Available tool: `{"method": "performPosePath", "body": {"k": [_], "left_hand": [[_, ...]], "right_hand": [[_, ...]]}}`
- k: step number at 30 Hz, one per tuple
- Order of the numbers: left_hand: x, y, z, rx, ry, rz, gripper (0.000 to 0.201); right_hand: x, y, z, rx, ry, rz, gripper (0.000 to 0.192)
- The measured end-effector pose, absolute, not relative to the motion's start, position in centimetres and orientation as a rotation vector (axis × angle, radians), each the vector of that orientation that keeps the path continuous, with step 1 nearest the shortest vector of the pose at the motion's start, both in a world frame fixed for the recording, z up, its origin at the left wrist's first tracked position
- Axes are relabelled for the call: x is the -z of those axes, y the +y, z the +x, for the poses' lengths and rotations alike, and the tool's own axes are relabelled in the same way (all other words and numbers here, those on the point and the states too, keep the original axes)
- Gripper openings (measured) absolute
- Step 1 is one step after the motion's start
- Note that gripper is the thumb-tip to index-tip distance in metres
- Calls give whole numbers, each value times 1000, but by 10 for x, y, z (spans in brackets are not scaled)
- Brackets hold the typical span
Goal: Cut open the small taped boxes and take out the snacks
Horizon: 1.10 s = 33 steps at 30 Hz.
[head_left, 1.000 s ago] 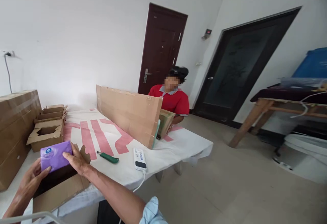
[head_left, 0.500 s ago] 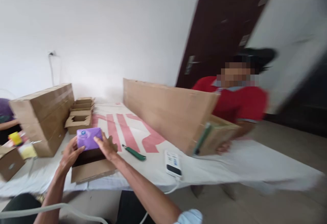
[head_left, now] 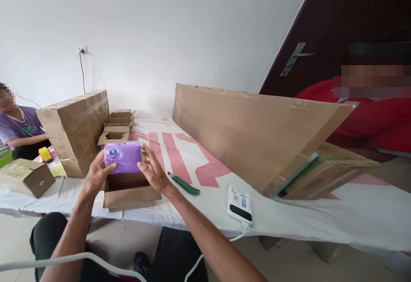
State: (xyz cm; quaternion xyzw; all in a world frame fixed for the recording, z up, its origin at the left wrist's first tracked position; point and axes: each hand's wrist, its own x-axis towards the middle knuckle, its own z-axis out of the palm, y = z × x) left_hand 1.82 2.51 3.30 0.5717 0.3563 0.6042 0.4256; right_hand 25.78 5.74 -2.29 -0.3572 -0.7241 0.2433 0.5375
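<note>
A purple soft pack (head_left: 123, 156) with a small blue logo is held between both my hands just above a small open cardboard box (head_left: 130, 190). My left hand (head_left: 97, 174) grips the pack's left end, thumb on top. My right hand (head_left: 153, 171) presses its right end with fingers spread. The box stands near the table's front edge, its flaps open and its inside dark.
A green utility knife (head_left: 183, 184) and a white power bank (head_left: 239, 203) with cable lie right of the box. A long cardboard sheet (head_left: 253, 132) stands as a divider. Stacked cartons (head_left: 77, 125) and empty boxes (head_left: 117, 125) sit behind. One person sits left, another right.
The camera has swung left, bringing the left person and cartons into view. Both hands keep hold of the purple pack over the open box.
</note>
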Motion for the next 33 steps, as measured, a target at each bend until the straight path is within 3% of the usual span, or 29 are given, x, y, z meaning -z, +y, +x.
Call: {"method": "performPosePath", "body": {"k": [4, 8, 12, 19, 25, 30, 33], "left_hand": [[-45, 36, -17, -1713, 1007, 1344, 68], [-51, 47, -45, -1764, 1052, 1302, 66], [-49, 65, -61, -1754, 1088, 1303, 71], [-24, 117, -82, -1582, 1281, 1336, 85], [7, 143, -83, -1248, 1370, 1452, 77], [35, 159, -81, -1128, 1281, 1494, 71], [52, 173, -78, -1144, 1236, 1477, 75]], "right_hand": [[40, 81, 291, -479, -1678, -1021, 80], [62, 85, 305, -906, -1645, -1291, 86], [65, 69, 305, -1261, -1605, -1226, 81], [65, 60, 306, -1232, -1616, -1027, 78], [81, 67, 309, -1412, -1445, -1038, 80], [88, 72, 309, -1544, -1248, -878, 58], [95, 81, 308, -1514, -1159, -891, 62]]}}
